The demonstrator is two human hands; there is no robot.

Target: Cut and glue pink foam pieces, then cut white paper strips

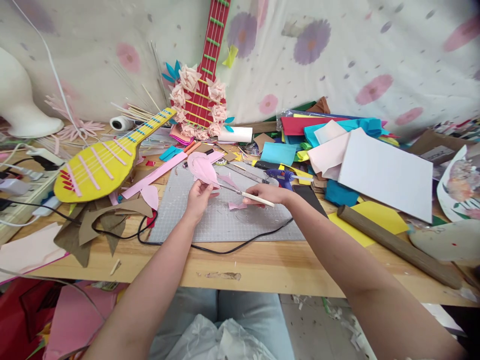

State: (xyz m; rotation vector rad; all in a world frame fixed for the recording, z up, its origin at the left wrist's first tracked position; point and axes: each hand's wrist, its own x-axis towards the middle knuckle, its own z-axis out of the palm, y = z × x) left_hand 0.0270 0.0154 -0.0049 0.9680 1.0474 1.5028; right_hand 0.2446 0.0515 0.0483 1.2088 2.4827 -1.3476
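Note:
Between the thumb and fingers of my left hand point(200, 200) is a pink petal-shaped piece point(203, 168), with rounded layers showing at its upper left. My right hand point(262, 195) is closed around white-handled scissors point(258, 200), seen edge-on. Their thin metal blades point left and reach the lower edge of the pink piece, close to my left fingertips. Whether the blades are apart cannot be made out. Beneath both hands lies a grey cutting mat point(176, 220). A small pink scrap point(237, 205) rests on it below the scissors.
A black cable point(228, 251) crosses the mat's front. A blue glue gun point(279, 176) lies right of my right hand. Left stands a yellow paper lute point(95, 170); behind is a red instrument point(200, 102) with pink flowers. Coloured sheets and a white board point(386, 172) are piled right.

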